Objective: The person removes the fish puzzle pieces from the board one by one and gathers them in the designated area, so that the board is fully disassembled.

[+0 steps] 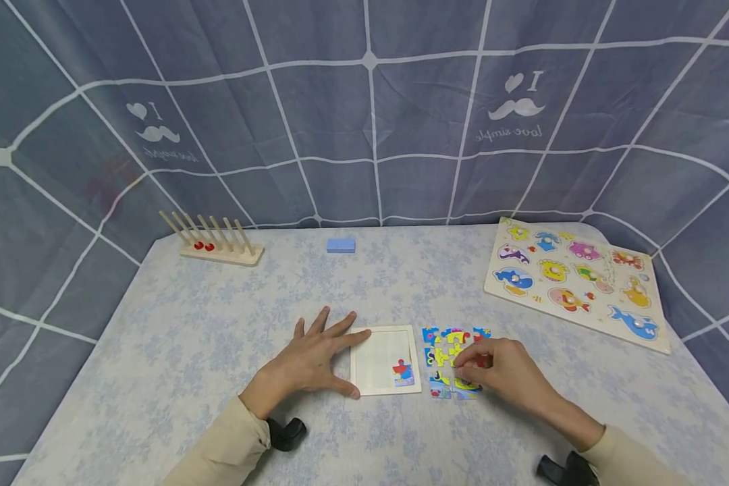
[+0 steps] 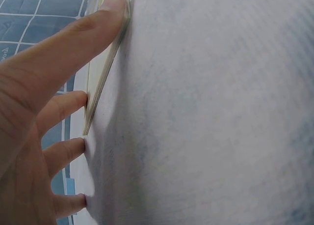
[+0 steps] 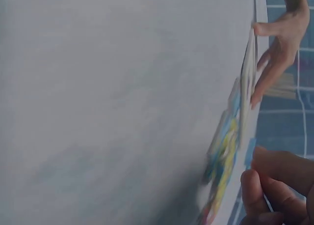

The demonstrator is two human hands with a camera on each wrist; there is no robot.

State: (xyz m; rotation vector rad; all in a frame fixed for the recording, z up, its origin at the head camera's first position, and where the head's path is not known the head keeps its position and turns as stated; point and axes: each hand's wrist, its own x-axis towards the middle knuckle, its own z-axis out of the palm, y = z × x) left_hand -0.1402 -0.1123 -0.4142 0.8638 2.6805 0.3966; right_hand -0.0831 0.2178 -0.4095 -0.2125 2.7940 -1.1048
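Note:
My left hand (image 1: 316, 354) lies spread at the left side of a shallow wooden puzzle frame (image 1: 416, 358). Its thumb and index finger touch the frame's edge, also visible in the left wrist view, where the thumb (image 2: 88, 36) lies along the rim. One red and blue jigsaw piece (image 1: 403, 372) sits in the frame's lower right corner. Just right of the frame lies a loosely joined jigsaw (image 1: 442, 354), mostly yellow and blue. Over its right part my right hand (image 1: 507, 371) has its fingertips pinched together; a thin puzzle-piece edge shows between them in the right wrist view, mostly hidden.
A wooden peg board (image 1: 233, 255) with upright pegs and red beads stands at the back left. A blue block (image 1: 341, 246) lies at the back middle. At the right is a large knob puzzle board (image 1: 495, 283) with sea animals. A grid-patterned curtain (image 1: 340, 135) surrounds the table.

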